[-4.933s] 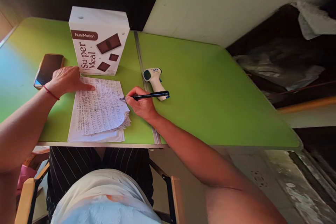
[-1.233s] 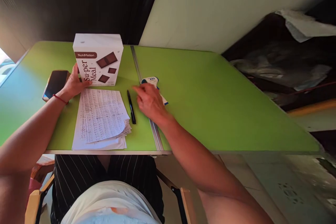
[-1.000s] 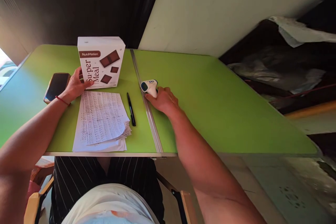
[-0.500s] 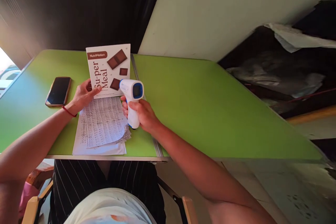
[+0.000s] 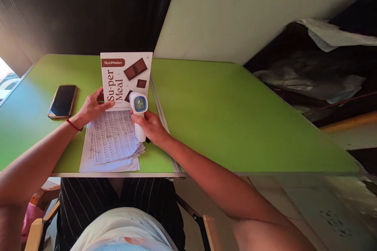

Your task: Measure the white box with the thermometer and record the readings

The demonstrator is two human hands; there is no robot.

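My left hand (image 5: 94, 106) grips the lower left corner of a white box (image 5: 116, 82) printed "NutriMotion Su-per Meal" with pictures of chocolate pieces. The box stands upright with its front towards me. In my right hand (image 5: 151, 125) is a white and blue infrared thermometer (image 5: 140, 121), held by its handle. Its nose points at the lower right of the box, and its lit screen faces me. Below the box, a stack of handwritten papers (image 5: 110, 141) lies on the green table (image 5: 235, 125); the box and the thermometer cover parts of it.
A smartphone (image 5: 63, 101) with a dark screen lies left of my left hand. A metal seam (image 5: 160, 110) runs across the table near my right hand. Behind stand a dark panel (image 5: 88, 8) and a pale wall (image 5: 220, 15). Plastic-wrapped things (image 5: 309, 74) lie off the right side.
My right hand has moved slightly left with the thermometer, whose screen has gone from dark to lit. The box has shifted a little right and now faces me more squarely.
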